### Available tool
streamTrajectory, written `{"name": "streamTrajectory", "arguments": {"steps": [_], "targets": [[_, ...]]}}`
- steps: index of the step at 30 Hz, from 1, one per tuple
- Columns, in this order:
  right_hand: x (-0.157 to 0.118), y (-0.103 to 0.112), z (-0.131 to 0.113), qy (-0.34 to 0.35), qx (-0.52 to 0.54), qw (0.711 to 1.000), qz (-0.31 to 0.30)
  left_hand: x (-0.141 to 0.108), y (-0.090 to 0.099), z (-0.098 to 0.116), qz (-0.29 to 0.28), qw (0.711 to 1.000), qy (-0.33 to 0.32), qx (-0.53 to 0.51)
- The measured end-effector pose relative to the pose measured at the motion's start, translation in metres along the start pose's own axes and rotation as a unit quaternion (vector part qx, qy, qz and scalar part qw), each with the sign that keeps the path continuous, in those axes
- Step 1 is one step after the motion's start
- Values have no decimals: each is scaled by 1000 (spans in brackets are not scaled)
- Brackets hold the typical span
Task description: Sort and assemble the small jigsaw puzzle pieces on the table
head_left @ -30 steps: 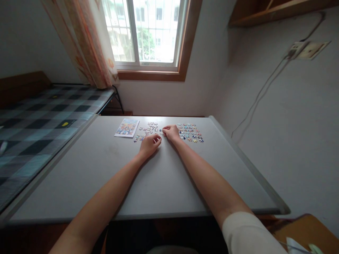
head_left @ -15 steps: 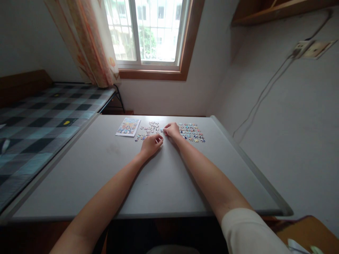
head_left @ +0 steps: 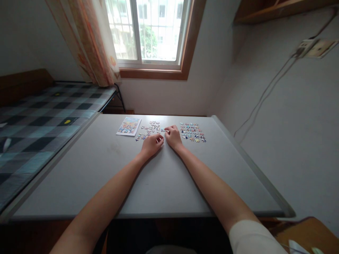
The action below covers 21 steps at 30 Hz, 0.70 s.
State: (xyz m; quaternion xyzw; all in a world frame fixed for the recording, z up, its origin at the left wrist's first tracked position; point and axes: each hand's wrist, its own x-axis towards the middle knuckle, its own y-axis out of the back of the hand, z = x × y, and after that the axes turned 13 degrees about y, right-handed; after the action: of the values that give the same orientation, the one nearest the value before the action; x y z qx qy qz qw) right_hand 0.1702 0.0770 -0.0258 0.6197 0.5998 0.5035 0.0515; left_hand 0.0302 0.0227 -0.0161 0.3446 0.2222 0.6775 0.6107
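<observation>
Small jigsaw pieces lie in two groups on the white table: a left group and a right group. My left hand rests on the table just below the left group, fingers curled, with nothing visible between them. Close to its right, my right hand has bent fingers at a few light blue pieces between the groups. Whether it grips one of them is too small to tell. A printed picture sheet lies left of the pieces.
The white table spans the view below a window. A bed with a checked cover stands at the left. Cables hang on the right wall. A wooden seat is at the lower right.
My right hand has shifted slightly right and toward me, uncovering more of the right group and the light blue pieces. My left hand has hardly moved.
</observation>
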Motion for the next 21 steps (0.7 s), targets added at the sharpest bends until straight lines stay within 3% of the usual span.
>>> {"name": "streamTrajectory", "arguments": {"steps": [4,12,21], "targets": [[-11,-1,-7,50,-41,997,-40,-1,1,1,5,1000,1,15],[-7,0,-9,42,-98,989,-102,-2,1,3,4,999,13,48],[-11,10,-10,13,-74,996,-52,-1,9,-1,43,983,27,175]]}}
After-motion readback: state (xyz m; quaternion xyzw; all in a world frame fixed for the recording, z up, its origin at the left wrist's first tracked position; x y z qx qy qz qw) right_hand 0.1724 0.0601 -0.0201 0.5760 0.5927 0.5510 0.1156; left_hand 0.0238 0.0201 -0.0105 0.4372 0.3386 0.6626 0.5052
